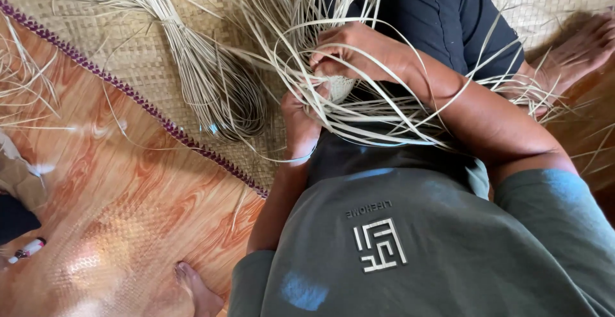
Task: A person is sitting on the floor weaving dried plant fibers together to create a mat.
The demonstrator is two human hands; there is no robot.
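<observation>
Small woven piece [338, 88] of pale straw held in lap, above dark trousers. Right hand [362, 51] closed over its top, fingers pinching loose straw strips [384, 121] fanning outward. Left hand [301, 121] clasped around piece from below. Bundle of straw strips [205, 80] laid on woven mat [138, 57], just beside hands. Purple-edged mat spread over wood-pattern floor [122, 214]. Bare foot [580, 51] rested at upper right.

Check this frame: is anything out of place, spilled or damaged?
Nothing stands out. Both hands, left hand and right hand, work a small woven piece amid loose strips; the strip bundle lies on the woven mat.
</observation>
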